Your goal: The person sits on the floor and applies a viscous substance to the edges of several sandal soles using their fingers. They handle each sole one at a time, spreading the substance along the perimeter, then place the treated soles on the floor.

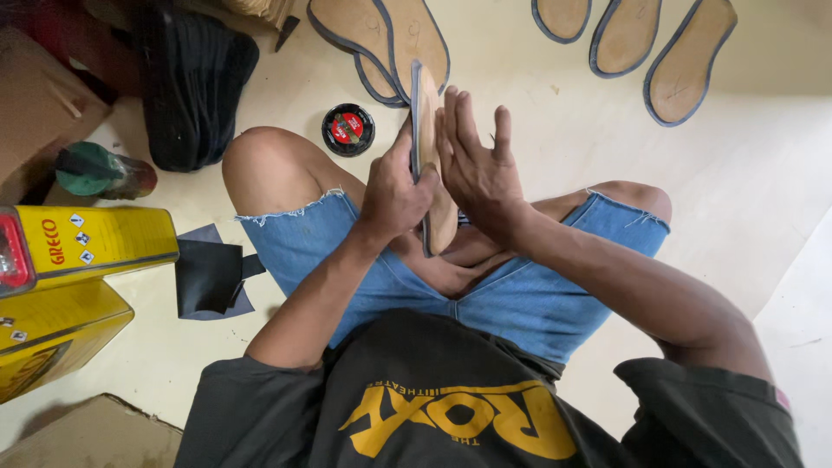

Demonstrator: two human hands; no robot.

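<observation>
I sit on the floor in blue denim shorts with a tan shoe sole (426,121) held on edge above my lap; it has a dark rim. My left hand (394,195) grips the sole from its left side, fingers curled around the edge. My right hand (477,169) presses flat against the sole's right face, fingers straight and pointing away from me. The sole's lower end rests near my thighs.
Several more tan soles lie on the floor ahead (381,39) and at the far right (689,61). A small round black tin with a red label (347,129) sits by my left knee. Yellow metal cans (78,247), a black cloth piece (208,277), a black bag (195,82) and a green-capped bottle (100,171) stand left.
</observation>
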